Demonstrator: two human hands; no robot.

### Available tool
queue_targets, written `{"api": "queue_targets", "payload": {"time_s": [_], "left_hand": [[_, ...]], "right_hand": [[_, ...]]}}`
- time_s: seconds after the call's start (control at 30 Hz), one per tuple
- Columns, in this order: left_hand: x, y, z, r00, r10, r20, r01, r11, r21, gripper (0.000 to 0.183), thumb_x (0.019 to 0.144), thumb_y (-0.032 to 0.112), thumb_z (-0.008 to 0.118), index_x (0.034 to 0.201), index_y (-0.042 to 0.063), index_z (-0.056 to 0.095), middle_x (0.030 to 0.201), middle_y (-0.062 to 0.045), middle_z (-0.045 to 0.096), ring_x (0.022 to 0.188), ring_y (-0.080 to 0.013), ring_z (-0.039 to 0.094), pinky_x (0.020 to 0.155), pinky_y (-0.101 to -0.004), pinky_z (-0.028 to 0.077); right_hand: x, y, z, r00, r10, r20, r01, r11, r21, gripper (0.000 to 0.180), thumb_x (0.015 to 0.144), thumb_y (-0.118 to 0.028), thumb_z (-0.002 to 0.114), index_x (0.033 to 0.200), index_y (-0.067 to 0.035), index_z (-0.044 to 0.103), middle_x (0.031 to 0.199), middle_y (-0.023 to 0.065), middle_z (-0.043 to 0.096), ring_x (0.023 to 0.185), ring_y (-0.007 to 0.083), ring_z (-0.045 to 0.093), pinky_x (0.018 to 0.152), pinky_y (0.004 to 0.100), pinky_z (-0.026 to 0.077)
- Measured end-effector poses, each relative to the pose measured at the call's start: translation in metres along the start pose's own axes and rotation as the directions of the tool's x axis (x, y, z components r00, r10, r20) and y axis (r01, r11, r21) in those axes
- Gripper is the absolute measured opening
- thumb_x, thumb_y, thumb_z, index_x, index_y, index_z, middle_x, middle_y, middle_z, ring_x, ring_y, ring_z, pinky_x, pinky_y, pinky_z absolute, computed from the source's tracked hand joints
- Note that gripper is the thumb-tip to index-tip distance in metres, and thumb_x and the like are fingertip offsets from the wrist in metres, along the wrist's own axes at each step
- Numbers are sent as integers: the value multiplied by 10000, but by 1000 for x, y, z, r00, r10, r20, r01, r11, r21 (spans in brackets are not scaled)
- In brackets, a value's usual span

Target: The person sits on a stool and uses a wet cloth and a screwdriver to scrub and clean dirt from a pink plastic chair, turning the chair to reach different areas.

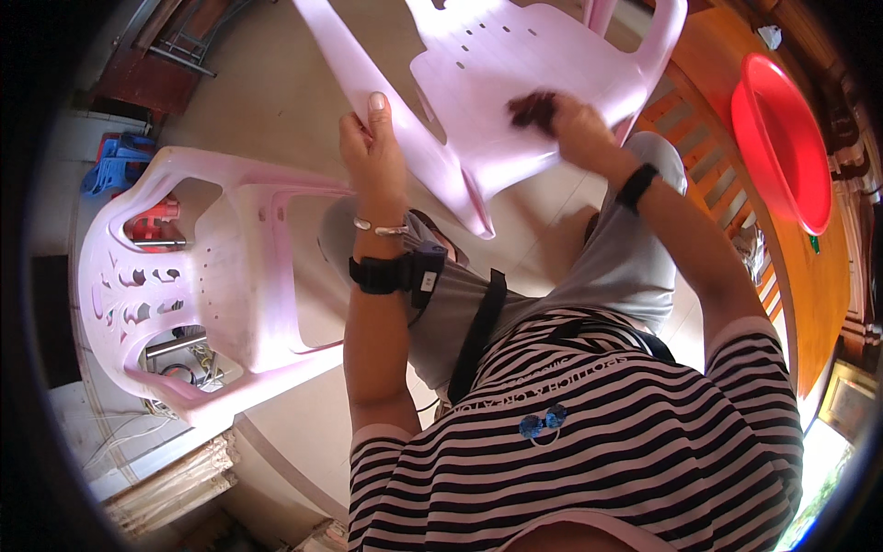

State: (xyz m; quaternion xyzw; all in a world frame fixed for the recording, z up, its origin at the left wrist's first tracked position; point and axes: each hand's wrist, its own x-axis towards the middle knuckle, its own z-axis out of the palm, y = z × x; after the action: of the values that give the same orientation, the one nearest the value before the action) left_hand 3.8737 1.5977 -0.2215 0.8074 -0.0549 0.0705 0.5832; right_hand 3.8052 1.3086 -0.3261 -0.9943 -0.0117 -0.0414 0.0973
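A pink plastic armchair [483, 76] lies tipped in front of me, its slotted panel facing up. My left hand [376, 148] grips the edge of one long leg or rail of it, thumb on top. My right hand [583, 131] is shut on a dark, crumpled cloth [534, 112] against the chair's broad panel; hand and cloth are slightly blurred. To my left a second pink plastic armchair [241, 276], with a cut-out pattern in its back, lies beside my knee.
A red plastic basin [783, 145] rests on an orange-brown wooden surface [814, 297] at the right, beside wooden slats [710, 165]. Blue plastic stools [117, 165] stand at the far left. Loose cables [114, 435] lie on the floor at the lower left.
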Motion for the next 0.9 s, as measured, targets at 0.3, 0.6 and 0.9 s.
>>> {"api": "queue_targets", "payload": {"time_s": [0.3,0.6,0.9], "left_hand": [[-18,-25,28,997,-75,35,82,944,-321,471,1051,426,447,968,-19,577,871,-1,515,835,-126,449,749,-291,400],[-20,-35,25,959,182,216,-156,979,-132,456,1043,429,461,851,18,508,776,16,446,731,-94,394,632,-276,342],[-37,-67,18,970,-10,242,46,989,-144,459,1050,432,433,871,13,482,777,-9,431,728,-128,391,656,-309,363]], "right_hand": [[-25,-71,21,978,-191,-78,198,976,93,348,841,-244,686,1164,-160,586,1409,85,527,1352,271,450,1015,555,332],[24,116,3,878,368,-307,-447,861,-245,521,902,-330,591,1351,-83,500,1437,141,464,1369,345,368,1083,603,277],[-42,-58,24,986,-134,-98,127,989,-75,517,874,-224,605,1358,-56,536,1375,142,524,1308,331,443,1128,497,319]]}}
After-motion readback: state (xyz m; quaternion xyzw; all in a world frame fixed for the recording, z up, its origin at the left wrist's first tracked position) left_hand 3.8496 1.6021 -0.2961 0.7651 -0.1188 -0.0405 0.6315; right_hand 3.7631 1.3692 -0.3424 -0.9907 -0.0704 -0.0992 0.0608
